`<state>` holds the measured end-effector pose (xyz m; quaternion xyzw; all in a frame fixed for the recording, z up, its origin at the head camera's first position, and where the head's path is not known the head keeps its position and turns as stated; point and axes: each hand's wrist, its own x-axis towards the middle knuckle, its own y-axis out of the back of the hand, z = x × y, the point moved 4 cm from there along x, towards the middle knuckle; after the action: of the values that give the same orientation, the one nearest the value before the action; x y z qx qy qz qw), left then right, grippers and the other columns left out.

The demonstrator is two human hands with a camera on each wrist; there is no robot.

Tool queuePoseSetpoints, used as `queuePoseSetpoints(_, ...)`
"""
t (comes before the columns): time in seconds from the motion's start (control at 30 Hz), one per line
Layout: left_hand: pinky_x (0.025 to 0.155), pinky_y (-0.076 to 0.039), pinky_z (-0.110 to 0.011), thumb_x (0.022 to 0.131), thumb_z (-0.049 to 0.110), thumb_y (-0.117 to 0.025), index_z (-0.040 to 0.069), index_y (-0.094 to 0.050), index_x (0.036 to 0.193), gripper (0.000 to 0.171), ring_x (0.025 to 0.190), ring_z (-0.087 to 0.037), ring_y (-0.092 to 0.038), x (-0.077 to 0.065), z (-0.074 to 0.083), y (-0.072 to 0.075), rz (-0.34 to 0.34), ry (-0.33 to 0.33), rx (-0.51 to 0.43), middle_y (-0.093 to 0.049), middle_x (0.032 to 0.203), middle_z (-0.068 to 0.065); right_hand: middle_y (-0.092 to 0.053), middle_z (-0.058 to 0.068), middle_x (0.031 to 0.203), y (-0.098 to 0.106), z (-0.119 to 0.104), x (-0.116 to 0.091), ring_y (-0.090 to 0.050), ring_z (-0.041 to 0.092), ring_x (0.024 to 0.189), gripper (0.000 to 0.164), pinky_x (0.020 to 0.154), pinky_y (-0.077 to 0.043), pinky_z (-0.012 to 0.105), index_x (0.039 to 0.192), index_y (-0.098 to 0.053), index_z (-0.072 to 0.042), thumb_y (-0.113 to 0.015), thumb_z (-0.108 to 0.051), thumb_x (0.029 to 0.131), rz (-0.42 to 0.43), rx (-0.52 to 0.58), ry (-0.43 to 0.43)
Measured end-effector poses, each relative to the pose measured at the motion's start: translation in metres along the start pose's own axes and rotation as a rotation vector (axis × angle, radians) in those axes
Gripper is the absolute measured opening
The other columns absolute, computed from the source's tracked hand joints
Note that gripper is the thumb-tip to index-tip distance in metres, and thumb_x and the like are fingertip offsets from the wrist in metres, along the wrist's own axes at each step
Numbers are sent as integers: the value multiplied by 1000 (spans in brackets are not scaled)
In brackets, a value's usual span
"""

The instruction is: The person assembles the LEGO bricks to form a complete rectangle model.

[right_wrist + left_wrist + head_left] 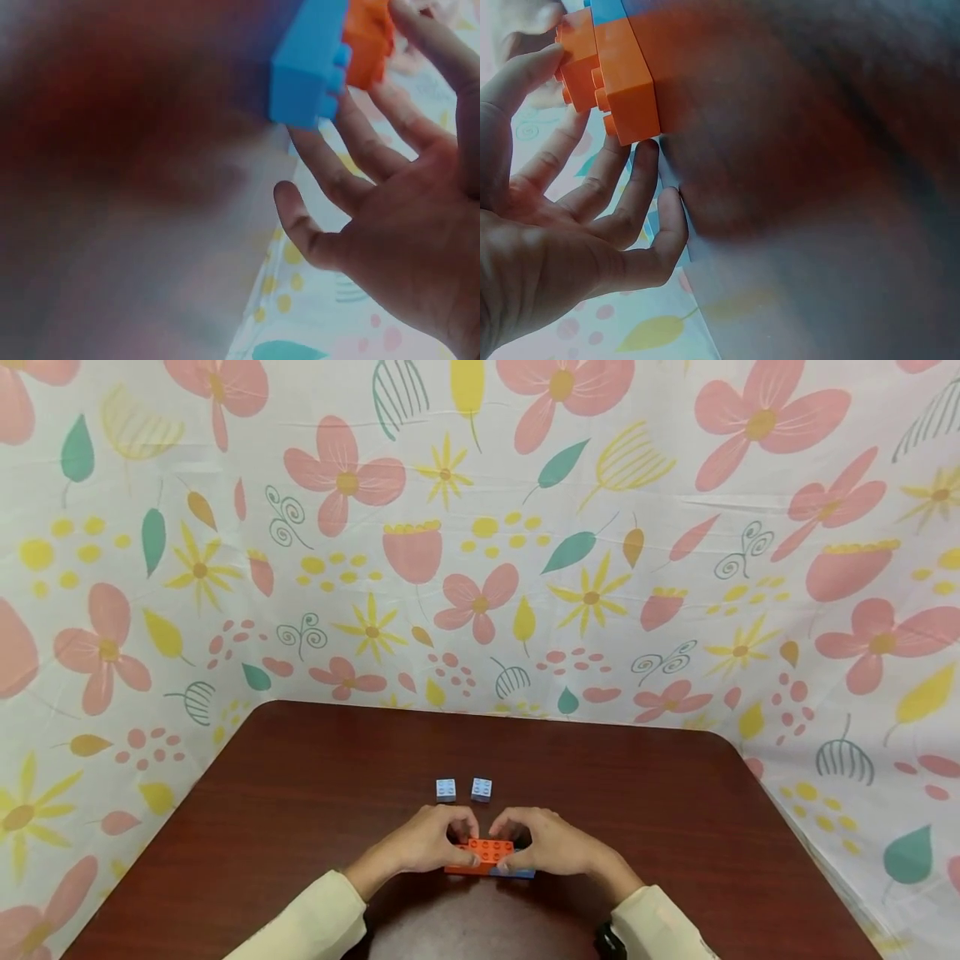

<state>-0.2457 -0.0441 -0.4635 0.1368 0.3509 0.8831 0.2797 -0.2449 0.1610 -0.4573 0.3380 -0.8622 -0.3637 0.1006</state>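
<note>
An orange toy building brick sits on top of two bricks lying end to end: another orange brick on the left and a blue brick on the right. My left hand holds the top brick's left end, with the thumb at its near side and fingers behind. On the other end, my right hand grips the same brick, thumb in front and fingers at the back. The lower fingers of both hands spread beside the bottom bricks. In the head view the thumbs partly hide the stack.
Two small light blue bricks, one on the left and one on the right, stand just beyond the hands. The dark brown table runs back to a flower-patterned cloth, which also hangs along both sides.
</note>
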Motion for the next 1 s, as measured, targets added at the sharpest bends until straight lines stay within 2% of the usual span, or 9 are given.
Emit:
queuePoseSetpoints(0.1, 75, -48, -26, 80, 28, -87, 23, -67, 93, 25, 82, -8, -62, 0, 0, 0, 0, 3, -9, -69, 84, 9, -72, 2, 115, 11, 3, 5, -67, 21, 110, 37, 96, -55, 46, 124, -66, -14, -76, -33, 94, 16, 36, 15)
queuePoseSetpoints(0.23, 75, -47, -25, 80, 30, -87, 25, -67, 93, 24, 81, -6, -60, 1, -2, 0, -3, 14, -6, -69, 84, 9, -72, 10, 118, 27, 7, 16, -66, 28, 112, 38, 96, -55, 51, 124, -66, -9, -76, -30, 94, 78, 66, 26)
queuePoseSetpoints(0.43, 72, -47, -25, 80, 31, -87, 26, -67, 93, 24, 79, -4, -59, 1, -4, -2, -8, 14, -16, -69, 83, 10, -72, 9, 116, 42, 17, 35, -66, 24, 110, 37, 92, -54, 38, 124, -67, -11, -78, -26, 93, 154, 42, -8)
queuePoseSetpoints(0.53, 72, -47, -25, 81, 31, -87, 26, -67, 93, 24, 80, -4, -60, 1, -5, -3, -8, 13, -22, -69, 84, 10, -72, 10, 116, 44, 22, 45, -67, 25, 108, 35, 90, -55, 37, 123, -67, -10, -78, -22, 92, 179, 41, -19)
queuePoseSetpoints(0.73, 73, -48, -25, 80, 30, -88, 25, -67, 93, 25, 81, -6, -61, 2, -4, -3, -5, 10, -32, -70, 85, 9, -71, 13, 115, 43, 32, 60, -67, 29, 107, 35, 90, -54, 42, 123, -65, -6, -78, -13, 91, 209, 58, -34)
queuePoseSetpoints(1.0, 73, -48, -26, 81, 30, -87, 23, -68, 94, 25, 81, -5, -60, -1, -4, -2, -18, 27, -51, -70, 86, 9, -69, 12, 115, 34, 40, 74, -65, 27, 106, 39, 91, -55, 42, 126, -65, -9, -80, -10, 89, 180, 54, -49)
